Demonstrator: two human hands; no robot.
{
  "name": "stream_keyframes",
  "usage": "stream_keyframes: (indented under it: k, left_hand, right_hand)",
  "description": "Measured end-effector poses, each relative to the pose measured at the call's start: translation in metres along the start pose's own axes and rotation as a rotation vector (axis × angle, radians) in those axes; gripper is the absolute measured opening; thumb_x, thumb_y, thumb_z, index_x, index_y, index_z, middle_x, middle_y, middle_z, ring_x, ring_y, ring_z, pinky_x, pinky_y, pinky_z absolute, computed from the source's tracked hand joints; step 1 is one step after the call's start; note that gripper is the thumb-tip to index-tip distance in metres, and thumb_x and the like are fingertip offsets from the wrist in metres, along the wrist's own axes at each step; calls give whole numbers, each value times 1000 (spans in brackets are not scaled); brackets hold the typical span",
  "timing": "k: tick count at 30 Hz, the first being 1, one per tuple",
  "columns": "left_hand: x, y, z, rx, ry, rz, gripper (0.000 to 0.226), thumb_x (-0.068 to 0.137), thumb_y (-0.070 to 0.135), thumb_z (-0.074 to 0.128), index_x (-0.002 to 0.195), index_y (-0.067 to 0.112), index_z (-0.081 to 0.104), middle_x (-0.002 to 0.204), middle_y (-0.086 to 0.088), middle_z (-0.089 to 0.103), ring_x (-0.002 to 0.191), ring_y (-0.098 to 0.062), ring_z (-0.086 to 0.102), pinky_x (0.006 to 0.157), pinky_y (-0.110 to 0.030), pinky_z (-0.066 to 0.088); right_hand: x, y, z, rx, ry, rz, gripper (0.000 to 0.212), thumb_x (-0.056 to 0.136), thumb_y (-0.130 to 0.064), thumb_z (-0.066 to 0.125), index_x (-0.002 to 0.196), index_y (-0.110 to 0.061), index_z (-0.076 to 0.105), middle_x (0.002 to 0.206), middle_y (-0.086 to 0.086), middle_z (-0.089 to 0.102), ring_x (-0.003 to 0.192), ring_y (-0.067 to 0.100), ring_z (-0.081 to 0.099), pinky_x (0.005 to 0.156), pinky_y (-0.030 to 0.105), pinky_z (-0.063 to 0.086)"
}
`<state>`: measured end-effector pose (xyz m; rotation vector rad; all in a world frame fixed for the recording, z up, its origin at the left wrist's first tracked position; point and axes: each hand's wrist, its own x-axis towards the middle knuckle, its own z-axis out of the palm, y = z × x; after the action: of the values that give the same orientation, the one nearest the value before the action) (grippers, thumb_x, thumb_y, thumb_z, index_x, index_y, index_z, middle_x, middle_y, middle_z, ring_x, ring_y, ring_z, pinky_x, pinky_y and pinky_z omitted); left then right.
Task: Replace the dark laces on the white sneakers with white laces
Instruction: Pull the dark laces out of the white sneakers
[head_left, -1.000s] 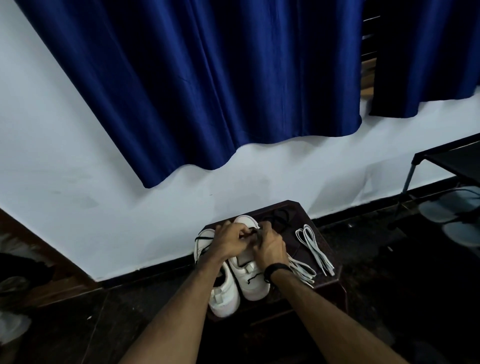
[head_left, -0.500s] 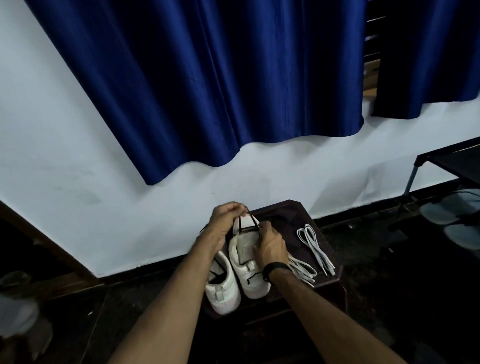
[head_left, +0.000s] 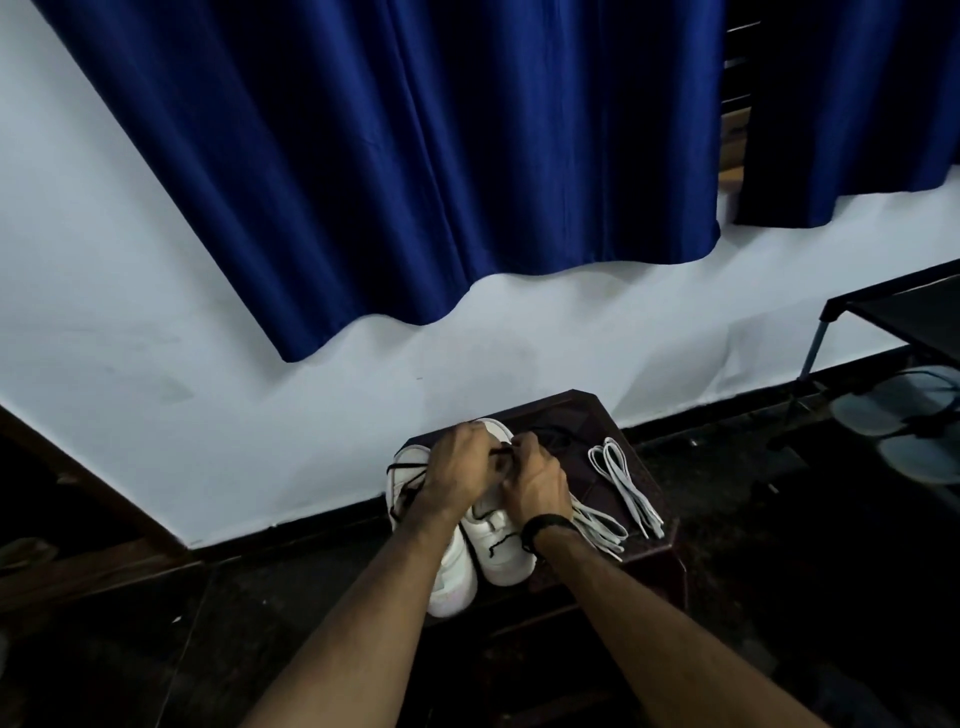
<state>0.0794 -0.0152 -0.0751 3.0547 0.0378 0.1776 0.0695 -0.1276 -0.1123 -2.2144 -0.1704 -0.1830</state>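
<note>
Two white sneakers stand side by side on a dark brown stool (head_left: 652, 551). The right sneaker (head_left: 501, 551) has a dark lace (head_left: 503, 453) at its far end, and both hands meet over it. My left hand (head_left: 457, 475) and my right hand (head_left: 535, 483) have curled fingers that pinch this dark lace. The left sneaker (head_left: 452, 577) lies partly under my left forearm, with a loose dark lace (head_left: 408, 480) across it. White laces lie on the stool: one bundle (head_left: 626, 483) to the right, another (head_left: 597, 525) beside my right wrist.
A white wall with a blue curtain (head_left: 415, 156) rises just behind the stool. A dark metal rack (head_left: 893, 322) with pale sandals (head_left: 904, 410) stands at the right. Dark floor surrounds the stool.
My left hand has come down from its raised position and now meets my right hand over the right sneaker's far end. The sneaker lies flatter.
</note>
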Motion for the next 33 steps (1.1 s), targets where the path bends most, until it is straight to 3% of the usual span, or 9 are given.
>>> stream_keyframes:
  k: [5, 8, 11, 15, 18, 22, 25, 28, 33]
  left_hand:
    - [-8, 3, -6, -393, 373, -117, 24, 82, 29, 58, 72, 14, 73, 77, -4, 66, 75, -26, 63, 67, -29, 47]
    - [-5, -5, -28, -760, 759, -613, 14, 84, 12, 66, 80, 22, 75, 91, 0, 70, 88, -26, 66, 73, -24, 43]
    - [-5, -16, -36, -714, 723, -957, 17, 89, 17, 60, 92, 24, 75, 110, -1, 67, 103, -28, 58, 84, -35, 44]
    - [-13, -10, -16, -147, 573, -406, 45, 79, 7, 64, 123, 15, 64, 129, -4, 58, 109, -29, 52, 87, -42, 44]
    - [-4, 2, -3, -97, 168, 44, 52, 82, 18, 60, 133, 21, 57, 127, -1, 63, 114, -25, 55, 94, -37, 45]
    - [2, -2, 6, -101, -28, 7, 30, 83, 36, 58, 104, 22, 72, 107, -1, 66, 100, -24, 63, 81, -35, 52]
    - [0, 1, 7, -37, 123, 4, 29, 84, 37, 54, 85, 14, 71, 91, -3, 66, 83, -25, 65, 71, -37, 52]
    - [-6, -1, -1, -330, 473, -52, 22, 89, 23, 57, 75, 14, 72, 80, -3, 65, 72, -22, 63, 69, -31, 50]
    - [1, -24, -46, -875, 982, -715, 13, 87, 6, 65, 92, 5, 77, 95, -12, 70, 91, -28, 66, 79, -16, 39]
  right_hand:
    - [-1, 0, 0, -7, 17, -8, 30, 83, -10, 49, 112, -10, 53, 105, 16, 64, 96, 39, 59, 72, 40, 43]
    - [0, 0, 0, -7, 20, -4, 29, 82, -8, 47, 110, -11, 53, 101, 15, 64, 93, 39, 59, 70, 38, 41]
    - [0, 1, 1, 1, 33, -11, 28, 82, -8, 46, 109, -11, 53, 100, 15, 64, 92, 39, 60, 70, 40, 42]
    - [0, 2, 4, -6, 39, -11, 29, 81, -8, 48, 110, -11, 53, 102, 15, 64, 92, 39, 60, 71, 40, 43]
    - [1, 3, 6, 12, 36, -20, 24, 83, -14, 53, 108, -12, 51, 99, 15, 65, 89, 39, 61, 67, 39, 43]
    - [1, 5, 6, 6, 31, -22, 24, 85, -18, 52, 108, -11, 52, 99, 15, 65, 90, 38, 61, 68, 40, 43]
    - [1, 4, 5, -12, 34, -38, 25, 83, -14, 51, 108, -11, 51, 99, 15, 65, 90, 39, 61, 69, 41, 45]
    - [1, 4, 5, -12, 43, -45, 28, 79, -10, 49, 107, -10, 51, 98, 15, 64, 89, 40, 61, 69, 42, 45]
    - [2, 6, 6, -10, 36, -65, 28, 77, -10, 51, 105, -12, 50, 98, 12, 63, 89, 38, 60, 68, 41, 46]
